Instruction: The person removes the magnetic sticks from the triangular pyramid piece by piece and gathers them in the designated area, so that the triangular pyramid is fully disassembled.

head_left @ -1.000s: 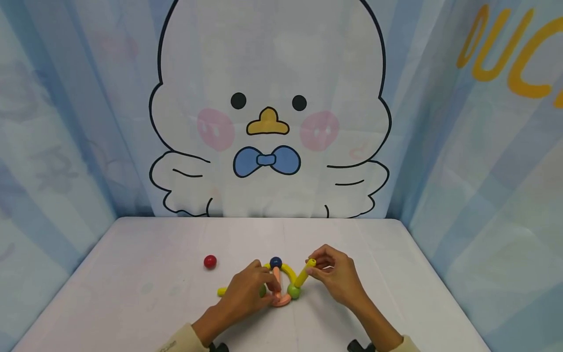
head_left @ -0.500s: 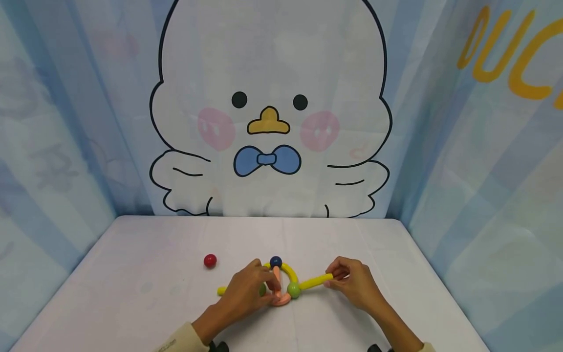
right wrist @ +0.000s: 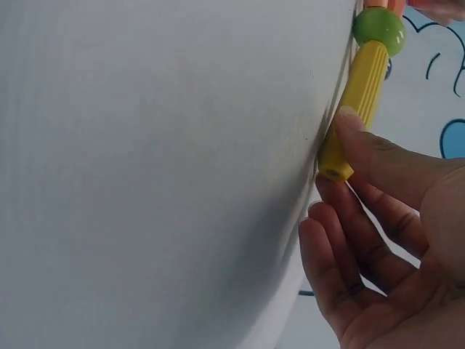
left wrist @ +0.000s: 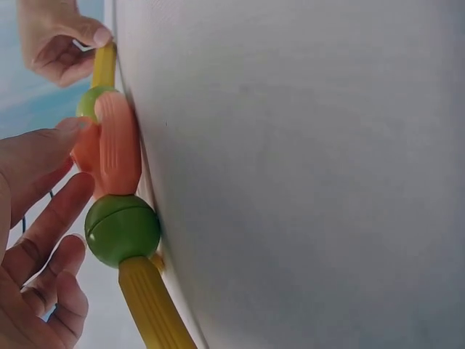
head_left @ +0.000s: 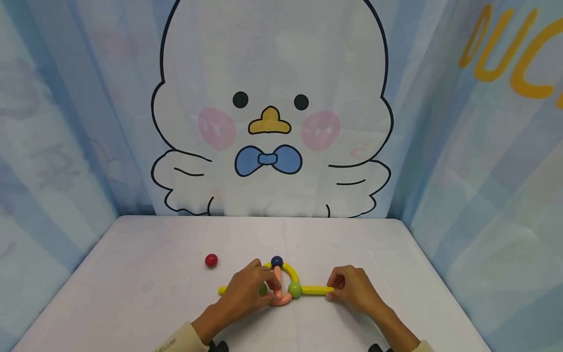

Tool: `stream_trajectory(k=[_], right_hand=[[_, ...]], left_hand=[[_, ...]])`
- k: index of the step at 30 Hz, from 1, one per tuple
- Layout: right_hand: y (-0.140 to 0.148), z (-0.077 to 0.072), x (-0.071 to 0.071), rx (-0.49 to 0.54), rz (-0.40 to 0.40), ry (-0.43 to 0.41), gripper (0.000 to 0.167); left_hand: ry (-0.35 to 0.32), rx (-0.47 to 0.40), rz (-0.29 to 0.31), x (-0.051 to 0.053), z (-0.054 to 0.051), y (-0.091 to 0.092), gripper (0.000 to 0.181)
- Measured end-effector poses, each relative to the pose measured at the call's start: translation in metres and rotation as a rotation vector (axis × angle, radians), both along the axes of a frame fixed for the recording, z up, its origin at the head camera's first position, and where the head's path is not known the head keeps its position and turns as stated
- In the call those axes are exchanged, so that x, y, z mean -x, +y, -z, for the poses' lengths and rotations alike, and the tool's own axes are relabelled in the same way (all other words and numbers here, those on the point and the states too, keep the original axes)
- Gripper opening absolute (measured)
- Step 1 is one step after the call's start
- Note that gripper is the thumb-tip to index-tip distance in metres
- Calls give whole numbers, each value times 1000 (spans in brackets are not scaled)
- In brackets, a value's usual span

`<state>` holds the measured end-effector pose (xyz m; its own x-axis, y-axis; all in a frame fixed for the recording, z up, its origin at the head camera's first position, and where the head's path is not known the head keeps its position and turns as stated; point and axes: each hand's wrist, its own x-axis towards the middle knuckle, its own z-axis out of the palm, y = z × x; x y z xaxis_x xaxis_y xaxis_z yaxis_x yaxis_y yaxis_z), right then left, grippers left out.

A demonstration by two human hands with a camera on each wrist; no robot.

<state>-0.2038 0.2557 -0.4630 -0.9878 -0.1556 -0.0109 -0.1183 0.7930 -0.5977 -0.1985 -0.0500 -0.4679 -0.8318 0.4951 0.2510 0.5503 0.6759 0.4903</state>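
A ring of magnetic rods and balls lies on the table: curved yellow rods meet a dark blue ball at the back, and a curved salmon rod runs along the front. My left hand pinches a straight salmon rod inside the ring and partly covers the dark green ball. From that ball a yellow rod points left. At the light green ball, a straight yellow rod reaches right, its free end pinched by my right hand between thumb and fingers.
A loose red ball sits to the left behind the ring. The white tabletop ends at a printed cloth backdrop, with blue striped cloth on both sides.
My right hand has swung the straight yellow rod down and to the right about the light green ball, from a raised slant to lying level. The left hand stays in place.
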Motion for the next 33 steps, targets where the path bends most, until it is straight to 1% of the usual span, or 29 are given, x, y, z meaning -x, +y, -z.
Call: stream_trajectory(k=[4, 8, 11, 14, 20, 22, 26, 30, 33], right_hand=[[-3, -2, -2, -33, -4, 15, 30], [-11, -6, -4, -46, 2, 54, 32], [-20, -9, -5, -17, -11, 103, 33], [-30, -11, -5, 25, -31, 141, 34], [-55, -16, -6, 106, -95, 184, 36], [-64, -17, -6, 110, -126, 196, 36], [-83, -17, -5, 151, -200, 203, 35], [-101, -15, -3, 200, -270, 197, 33], [-113, -13, 0, 208, -315, 178, 32]], left_hand=[[24, 33, -27, -2, -3, -7, 21], [41, 54, -55, -2, -6, -18, 27], [55, 54, -78, -3, -8, -29, 30], [62, 56, -114, -5, -9, -39, 31], [36, 54, -184, -7, -10, -55, 29], [28, 56, -197, -7, -10, -59, 28], [16, 71, -204, -5, -8, -65, 26], [0, 79, -182, -3, -5, -69, 24], [-15, 87, -162, -1, -3, -72, 23]])
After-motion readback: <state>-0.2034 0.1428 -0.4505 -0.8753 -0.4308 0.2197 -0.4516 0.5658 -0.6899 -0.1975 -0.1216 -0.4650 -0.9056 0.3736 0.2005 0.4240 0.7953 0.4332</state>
